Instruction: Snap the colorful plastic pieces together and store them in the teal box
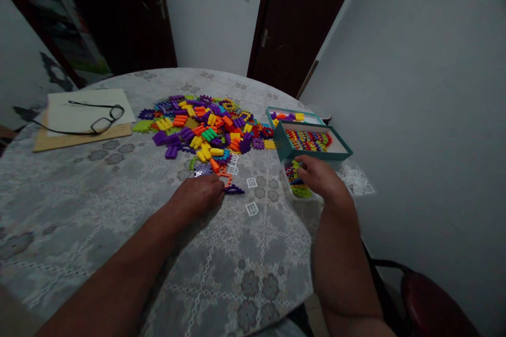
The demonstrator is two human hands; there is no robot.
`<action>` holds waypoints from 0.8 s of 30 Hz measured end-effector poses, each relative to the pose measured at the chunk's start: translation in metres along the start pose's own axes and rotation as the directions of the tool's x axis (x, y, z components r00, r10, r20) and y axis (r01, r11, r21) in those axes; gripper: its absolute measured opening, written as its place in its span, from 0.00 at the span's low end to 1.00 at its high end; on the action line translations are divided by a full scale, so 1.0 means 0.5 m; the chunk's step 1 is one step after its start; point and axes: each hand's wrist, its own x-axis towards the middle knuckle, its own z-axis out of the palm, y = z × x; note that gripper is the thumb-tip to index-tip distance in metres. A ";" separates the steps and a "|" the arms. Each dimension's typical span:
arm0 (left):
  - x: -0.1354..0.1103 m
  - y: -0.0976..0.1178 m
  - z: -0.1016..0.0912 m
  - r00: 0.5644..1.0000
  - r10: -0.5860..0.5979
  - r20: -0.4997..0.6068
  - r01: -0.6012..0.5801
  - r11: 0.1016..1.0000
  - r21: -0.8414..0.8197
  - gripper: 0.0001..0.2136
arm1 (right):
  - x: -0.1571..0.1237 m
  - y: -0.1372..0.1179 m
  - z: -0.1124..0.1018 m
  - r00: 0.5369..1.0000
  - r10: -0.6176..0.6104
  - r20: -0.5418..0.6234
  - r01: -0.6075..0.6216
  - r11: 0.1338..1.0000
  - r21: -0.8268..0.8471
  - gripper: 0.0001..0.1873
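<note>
My right hand reaches over a clear plastic container. Its thumb and fingers pinch a lime-green toy building piece. Lime-green and other coloured pieces lie inside the container below. At the near edge of a toy pile, my left hand rests with its fingers curled; what they hold, if anything, is hidden. Close to those fingers are a dark purple piece, an orange frame-shaped piece and a purple brick-patterned panel.
A large heap of toy pieces covers the middle of the table. Right of it stand a teal-edged box and its tray. White window pieces lie nearby. Glasses rest on paper at left. A wall borders the right side.
</note>
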 end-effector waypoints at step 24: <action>-0.012 -0.008 -0.006 0.918 0.025 -0.395 -0.202 0.888 -0.413 0.10 | -0.018 -0.171 0.054 0.825 -0.527 -0.204 0.565 0.776 0.281 0.10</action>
